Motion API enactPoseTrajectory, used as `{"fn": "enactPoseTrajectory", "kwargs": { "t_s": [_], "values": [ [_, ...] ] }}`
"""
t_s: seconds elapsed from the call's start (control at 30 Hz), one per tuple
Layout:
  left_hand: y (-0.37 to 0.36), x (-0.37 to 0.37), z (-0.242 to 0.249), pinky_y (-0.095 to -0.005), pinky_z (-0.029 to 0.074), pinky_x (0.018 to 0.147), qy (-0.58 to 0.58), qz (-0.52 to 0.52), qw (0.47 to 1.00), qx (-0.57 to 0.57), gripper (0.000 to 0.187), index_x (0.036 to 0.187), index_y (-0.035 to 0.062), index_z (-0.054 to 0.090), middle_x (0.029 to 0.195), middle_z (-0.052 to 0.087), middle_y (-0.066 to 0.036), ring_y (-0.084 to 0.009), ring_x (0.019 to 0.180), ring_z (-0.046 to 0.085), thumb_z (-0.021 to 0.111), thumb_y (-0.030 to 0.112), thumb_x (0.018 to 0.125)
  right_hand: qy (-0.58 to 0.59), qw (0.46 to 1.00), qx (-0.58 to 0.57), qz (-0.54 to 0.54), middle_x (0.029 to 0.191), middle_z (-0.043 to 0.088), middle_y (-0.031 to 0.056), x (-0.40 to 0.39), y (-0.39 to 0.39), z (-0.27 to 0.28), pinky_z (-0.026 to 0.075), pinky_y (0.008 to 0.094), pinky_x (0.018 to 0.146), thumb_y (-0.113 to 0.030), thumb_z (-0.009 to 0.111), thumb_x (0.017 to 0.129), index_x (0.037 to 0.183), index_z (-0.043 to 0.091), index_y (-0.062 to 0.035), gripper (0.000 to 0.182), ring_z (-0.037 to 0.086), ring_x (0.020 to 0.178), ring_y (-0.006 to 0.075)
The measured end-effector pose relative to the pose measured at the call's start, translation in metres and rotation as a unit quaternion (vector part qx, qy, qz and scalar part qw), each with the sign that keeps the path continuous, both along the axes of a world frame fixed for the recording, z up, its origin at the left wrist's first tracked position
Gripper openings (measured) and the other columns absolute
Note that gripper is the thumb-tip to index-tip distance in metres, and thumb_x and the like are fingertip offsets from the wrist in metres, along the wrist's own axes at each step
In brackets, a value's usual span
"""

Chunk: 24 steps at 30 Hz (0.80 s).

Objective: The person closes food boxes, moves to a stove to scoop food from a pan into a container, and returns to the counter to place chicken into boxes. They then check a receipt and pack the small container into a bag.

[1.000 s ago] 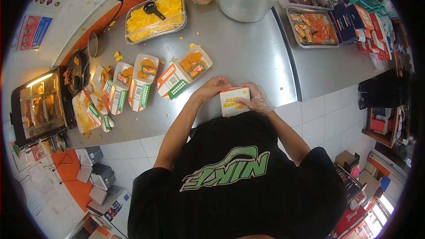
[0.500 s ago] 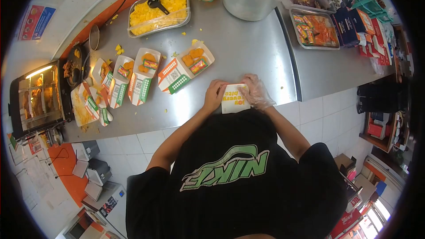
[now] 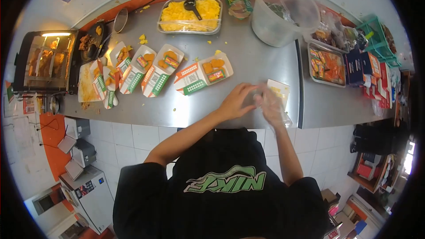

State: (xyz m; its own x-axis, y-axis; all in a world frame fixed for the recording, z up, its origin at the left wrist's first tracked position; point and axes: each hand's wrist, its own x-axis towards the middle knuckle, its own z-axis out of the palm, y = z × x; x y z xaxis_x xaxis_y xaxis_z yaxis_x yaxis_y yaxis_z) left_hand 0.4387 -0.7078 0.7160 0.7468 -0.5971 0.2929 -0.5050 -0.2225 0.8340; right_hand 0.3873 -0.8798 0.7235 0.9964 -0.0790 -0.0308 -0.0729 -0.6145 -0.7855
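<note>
Steel counter [image 3: 248, 62] spans scene L to R, w/ seam toward R end. Lit food warmer [image 3: 46, 64] at L end. Clear plastic bucket [image 3: 272, 28] far side, R of centre, just L of seam. Tray [image 3: 190, 32] of yellow food, far side approx. centre, L of bucket. 2nd tray [image 3: 328, 82], R of seam, w/ packets + orange contents.

Open cartons [image 3: 155, 79], wht/orange/grn: cluster L of centre, tilted, some overlapping. 1 separate carton [image 3: 190, 77] lies just R of cluster, food end pointing far R.

L hand [image 3: 237, 102]: bare, over near part of counter, fingers part-curled toward R hand; can't tell if it grips anything. R hand [image 3: 271, 106]: clear glove, blurred, approx. half open; hold can't be told. Fingertips of both v. close; contact unclear.

White box [image 3: 279, 87], yellow print, on counter just R of R hand, near side, L of seam; partly hidden by glove.

Small items: blk scoop [image 3: 191, 6] on yellow food; nuggets [image 3: 213, 64] + red/yellow sachet [image 3: 216, 75] in separate carton; yellow crumbs [image 3: 142, 40] on counter, far side of cluster.
</note>
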Motion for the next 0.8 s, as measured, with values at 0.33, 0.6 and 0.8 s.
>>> {"fn": "enactPoseTrajectory", "kwargs": {
  "t_s": [0.33, 0.6, 0.8],
  "values": [
    [0.163, 0.063, -0.007, -0.0367, 0.045, 0.076, -0.066, 0.066, 0.973, 0.211, 0.010, 0.085, 0.0091, 0.066, 0.090, 0.058, -0.010, -0.0276, 0.088, 0.054, 0.063, 0.016, 0.079, 0.302, 0.873, 0.311, 0.225, 0.133, 0.045, 0.0112, 0.034, 0.100, 0.011, 0.036, 0.0354, 0.099, -0.037, 0.057, 0.088, 0.136, 0.036, -0.0045, 0.062, 0.045, 0.119, 0.0234],
    [0.064, 0.218, 0.025, -0.0396, 0.045, 0.081, -0.057, 0.173, 0.977, 0.115, 0.024, 0.086, 0.0048, 0.066, 0.093, 0.061, -0.012, -0.0310, 0.094, 0.055, 0.061, 0.028, 0.080, -0.110, 0.956, 0.221, -0.162, 0.139, 0.034, 0.0184, 0.058, 0.093, 0.103, 0.029, 0.0394, 0.105, -0.004, 0.045, 0.088, 0.137, 0.031, 0.0013, 0.051, 0.035, 0.128, 0.0285],
    [0.103, 0.192, -0.047, -0.0414, 0.041, 0.091, 0.129, 0.155, 0.979, 0.020, 0.051, 0.120, -0.0007, 0.045, 0.113, 0.053, -0.024, -0.0360, 0.108, 0.051, 0.063, 0.027, 0.081, -0.127, 0.975, -0.181, 0.009, 0.119, 0.049, 0.0190, 0.047, 0.175, -0.003, 0.032, 0.0462, 0.099, 0.005, 0.052, 0.070, 0.113, 0.053, -0.0020, 0.043, 0.041, 0.118, 0.0352]
  ]
}}
